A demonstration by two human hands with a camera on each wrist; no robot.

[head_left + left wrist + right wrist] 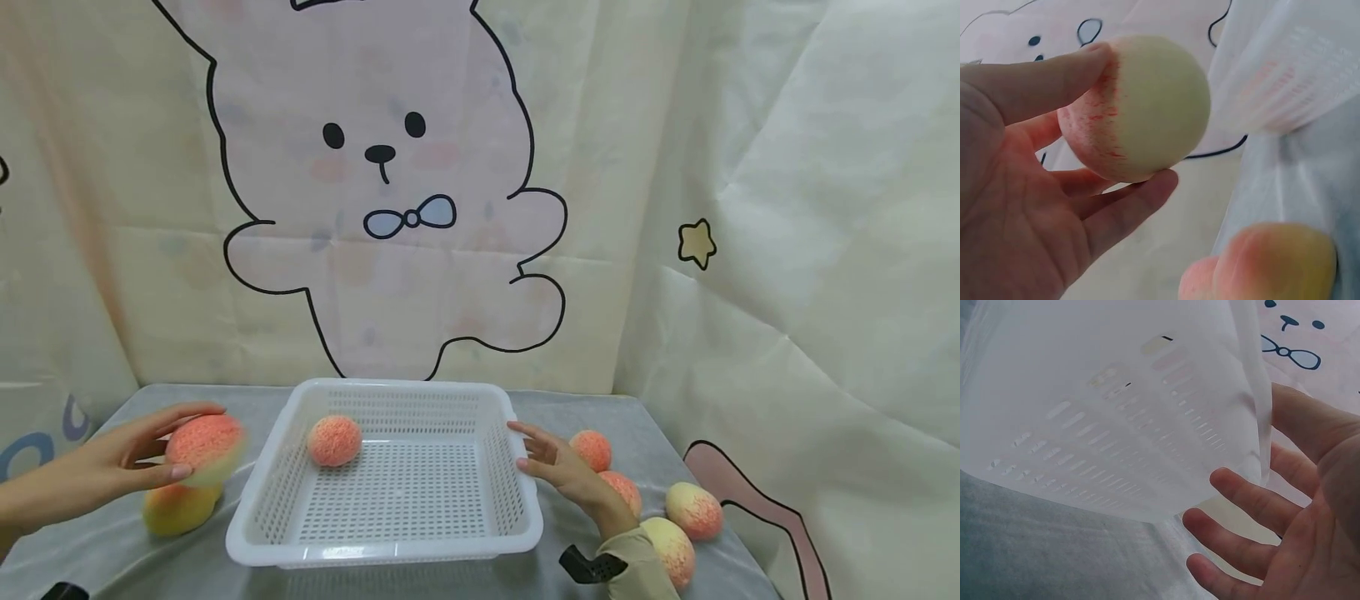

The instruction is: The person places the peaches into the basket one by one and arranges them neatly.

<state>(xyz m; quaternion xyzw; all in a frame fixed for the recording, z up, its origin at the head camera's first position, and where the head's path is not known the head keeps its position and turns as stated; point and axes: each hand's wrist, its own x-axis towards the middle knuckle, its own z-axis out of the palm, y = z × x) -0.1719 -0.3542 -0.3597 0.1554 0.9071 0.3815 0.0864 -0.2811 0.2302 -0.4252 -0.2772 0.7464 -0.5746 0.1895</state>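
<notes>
Our left hand [127, 454], fingers half open, holds a round peach [205, 443] left of the basket [382, 554], pink side up, pale side low. Our right hand [564, 471] touches the basket, fingers loosely spread.

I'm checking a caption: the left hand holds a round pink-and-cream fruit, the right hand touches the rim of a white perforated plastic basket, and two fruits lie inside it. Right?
Not the count: the head view shows one round pink fruit inside the basket, not two. The rest stands.
</notes>
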